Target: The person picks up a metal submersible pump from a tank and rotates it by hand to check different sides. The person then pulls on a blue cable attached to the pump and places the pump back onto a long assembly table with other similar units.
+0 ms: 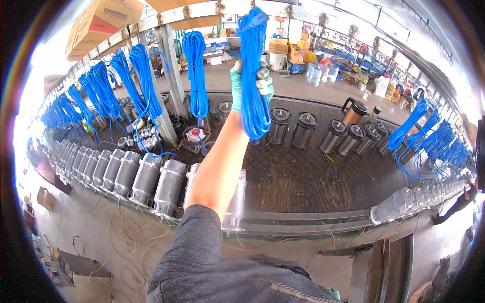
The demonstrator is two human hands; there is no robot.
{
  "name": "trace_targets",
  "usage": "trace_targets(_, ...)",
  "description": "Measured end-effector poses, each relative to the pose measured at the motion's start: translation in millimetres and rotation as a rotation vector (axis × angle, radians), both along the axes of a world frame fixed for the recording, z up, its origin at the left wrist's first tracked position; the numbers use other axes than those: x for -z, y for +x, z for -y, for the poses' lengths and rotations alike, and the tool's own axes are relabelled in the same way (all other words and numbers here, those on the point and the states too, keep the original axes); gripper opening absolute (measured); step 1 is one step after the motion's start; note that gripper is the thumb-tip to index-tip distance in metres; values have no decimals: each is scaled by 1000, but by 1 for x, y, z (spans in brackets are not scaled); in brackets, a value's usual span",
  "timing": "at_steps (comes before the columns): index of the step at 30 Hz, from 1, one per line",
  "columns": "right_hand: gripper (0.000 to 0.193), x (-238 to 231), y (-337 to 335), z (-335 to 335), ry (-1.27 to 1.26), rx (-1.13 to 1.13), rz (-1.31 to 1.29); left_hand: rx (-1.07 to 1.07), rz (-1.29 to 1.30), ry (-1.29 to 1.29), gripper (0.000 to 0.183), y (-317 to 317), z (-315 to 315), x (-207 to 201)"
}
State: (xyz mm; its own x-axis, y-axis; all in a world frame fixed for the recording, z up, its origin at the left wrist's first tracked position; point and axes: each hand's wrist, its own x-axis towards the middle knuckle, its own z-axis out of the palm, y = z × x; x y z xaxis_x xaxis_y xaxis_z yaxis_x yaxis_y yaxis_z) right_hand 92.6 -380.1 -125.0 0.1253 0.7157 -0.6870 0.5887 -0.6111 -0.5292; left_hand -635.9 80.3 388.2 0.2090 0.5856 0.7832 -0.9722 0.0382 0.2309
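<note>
Blue cable, far left: a long run of coiled blue cable bundles hangs from an overhead rail, fanning away to the left edge.
Metal, lower left: a row of grey cylindrical pump bodies lies side by side along the near edge of the conveyor.
Hanging neighbour: one blue bundle hangs just left of the raised arm, beside a grey steel post.
Hand: one gloved hand, reaching up on a bare forearm with a grey sleeve, is closed tightly round the upper part of a coil; which arm it is I cannot tell for sure, though it reads as the left.
Held coil: the blue cable coil is lifted high at the rail, its loop hanging below the fist and a metal fitting pressed against the glove.
Doing it well: in my judgement, keep the loops gathered in the fist so none slips free, and hold the top of the coil level with the rail, clear of the neighbour bundle.
Other hand: not in view.
Right: upright dark-capped pump bodies stand on the conveyor, with more blue bundles beyond.
</note>
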Motion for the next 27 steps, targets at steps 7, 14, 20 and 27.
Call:
trace_targets(7,37,-34,-21,8,42,-30,6,-740,-509,-652,57,5,10,43)
trace_targets(14,35,-37,-34,9,40,-6,-2,-1801,-1301,-667,56,-86,-47,136)
trace_targets(20,34,-32,-29,20,18,22,-17,-1700,-1420,-534,38,-119,55,196)
trace_targets(27,33,-43,-25,36,-70,22,-13,-1628,-1380,-821,40,-59,263,257)
